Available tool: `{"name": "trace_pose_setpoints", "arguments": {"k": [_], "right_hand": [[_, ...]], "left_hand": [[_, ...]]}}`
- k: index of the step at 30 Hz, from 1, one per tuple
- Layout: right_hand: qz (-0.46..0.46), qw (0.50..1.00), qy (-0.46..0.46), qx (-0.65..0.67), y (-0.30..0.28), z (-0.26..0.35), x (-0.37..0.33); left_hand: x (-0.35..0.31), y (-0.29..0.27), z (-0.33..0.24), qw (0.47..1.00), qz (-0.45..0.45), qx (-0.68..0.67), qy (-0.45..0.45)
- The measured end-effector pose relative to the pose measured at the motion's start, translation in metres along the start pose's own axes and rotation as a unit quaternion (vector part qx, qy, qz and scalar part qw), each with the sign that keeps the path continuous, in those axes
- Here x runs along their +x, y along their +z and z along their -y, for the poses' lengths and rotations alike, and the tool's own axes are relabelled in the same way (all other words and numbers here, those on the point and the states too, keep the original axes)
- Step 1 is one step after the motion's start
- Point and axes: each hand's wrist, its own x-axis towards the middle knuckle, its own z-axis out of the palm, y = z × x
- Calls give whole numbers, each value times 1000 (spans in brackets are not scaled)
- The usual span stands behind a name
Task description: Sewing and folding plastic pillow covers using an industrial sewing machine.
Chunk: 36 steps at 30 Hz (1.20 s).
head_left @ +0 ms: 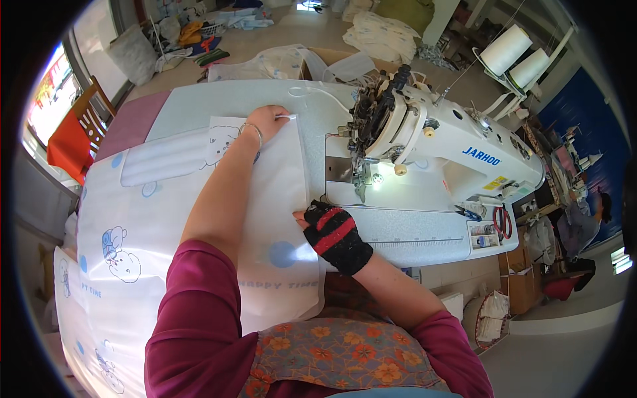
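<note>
White fabric (149, 222), bear-printed and blue-dotted, lies at the sewing machine's (468, 146) nine o'clock, long edge running twelve to six; left hand (265, 124) pinches its top; gloved right hand's (335, 237) grip is unclear.

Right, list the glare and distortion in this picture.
Head view: strong glare under the lit sewing machine; head view: a bright patch on the fabric just left of the right hand; head view: the window at far left looks overexposed; head view: fisheye bending toward the rim, with black corners.
</note>
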Motion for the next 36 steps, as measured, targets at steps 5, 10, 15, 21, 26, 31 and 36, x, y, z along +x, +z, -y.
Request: {"name": "trace_pose_setpoints", "arguments": {"k": [5, 10, 15, 21, 26, 31, 36], "right_hand": [[-2, 1000, 8, -26, 1, -1, -1], [-9, 1000, 1, -5, 3, -4, -2], [-4, 1000, -3, 2, 3, -6, -4], [5, 1000, 10, -19, 4, -5, -3], [14, 999, 31, -16, 5, -5, -4], [-20, 1000, 1, 8, 5, -7, -6], [-10, 1000, 13, 15, 2, -5, -4]], "left_hand": [[1, -1, -4, 1000, 10, 12, -14], [0, 3, -7, 999, -4, 24, -23], [-3, 6, -8, 998, -30, 54, 6], [-4, 5, -12, 995, -43, 82, 30], [-5, 5, -12, 997, -39, 67, 26], [-4, 8, -8, 996, -47, 63, 29], [-5, 7, -9, 995, -61, 71, 32]]}}
